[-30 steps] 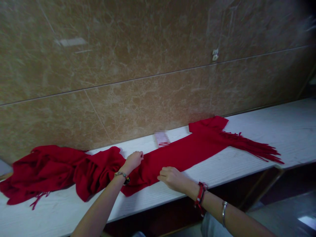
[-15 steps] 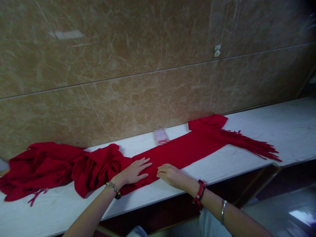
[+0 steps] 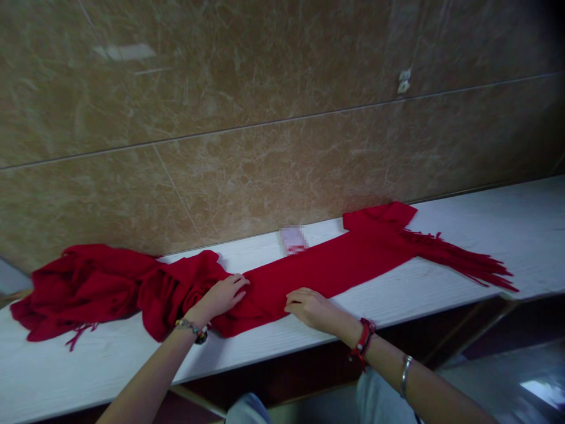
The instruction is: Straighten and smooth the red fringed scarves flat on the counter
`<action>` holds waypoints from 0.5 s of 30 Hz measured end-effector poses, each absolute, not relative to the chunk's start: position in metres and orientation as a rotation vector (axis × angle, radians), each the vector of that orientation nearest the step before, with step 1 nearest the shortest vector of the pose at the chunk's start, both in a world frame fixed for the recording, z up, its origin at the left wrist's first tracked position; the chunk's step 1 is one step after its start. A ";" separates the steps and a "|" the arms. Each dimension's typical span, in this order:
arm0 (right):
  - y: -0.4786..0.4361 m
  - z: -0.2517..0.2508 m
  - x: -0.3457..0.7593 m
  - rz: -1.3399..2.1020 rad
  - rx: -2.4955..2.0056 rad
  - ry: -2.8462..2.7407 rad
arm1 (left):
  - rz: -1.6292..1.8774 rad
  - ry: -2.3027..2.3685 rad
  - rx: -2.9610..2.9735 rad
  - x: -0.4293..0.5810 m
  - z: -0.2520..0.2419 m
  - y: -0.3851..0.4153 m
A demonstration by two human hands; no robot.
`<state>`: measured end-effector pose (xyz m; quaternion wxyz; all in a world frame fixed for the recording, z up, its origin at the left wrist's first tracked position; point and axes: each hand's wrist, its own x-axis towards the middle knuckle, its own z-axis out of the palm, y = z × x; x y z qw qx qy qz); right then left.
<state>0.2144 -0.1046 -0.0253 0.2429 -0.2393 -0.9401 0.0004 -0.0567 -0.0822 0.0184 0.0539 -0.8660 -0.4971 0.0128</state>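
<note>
A long red scarf (image 3: 326, 268) lies along a white bench top. Its middle is flat, its left part is bunched in loose folds, and a fringe fans out at the right end. My left hand (image 3: 223, 297) is on the scarf where the flat stretch meets the folds, its fingers curled in on the cloth. By the scarf's near edge is my right hand (image 3: 311, 309), with fingers and thumb pressed together on the fabric. The fingertips of the right hand partly hide the edge they touch.
A small blurred pinkish packet (image 3: 292, 240) lies behind the scarf, close to the brown marble wall (image 3: 265, 176). The white bench top (image 3: 477, 229) runs along the wall, with dark open space under its front edge. My knees show below.
My left hand has gone from spread flat to curled and has shifted slightly left and up on the scarf. My right hand stays at the near edge. The view has shifted a little.
</note>
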 end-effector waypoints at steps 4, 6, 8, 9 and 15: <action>-0.105 -0.026 0.214 0.053 -0.664 -2.573 | 0.172 -1.718 -2.282 -0.085 0.023 -0.076; -0.105 -0.026 0.214 0.060 -0.677 -2.575 | 0.185 -1.738 -2.188 -0.092 0.031 -0.076; -0.106 -0.025 0.214 0.069 -0.694 -2.575 | 0.184 -1.728 -2.111 -0.093 0.043 -0.076; -0.106 -0.024 0.213 0.074 -0.704 -2.571 | 0.178 -1.719 -2.080 -0.093 0.049 -0.077; -0.110 -0.017 0.214 0.082 -0.718 -2.560 | 0.180 -1.684 -2.025 -0.114 0.078 -0.090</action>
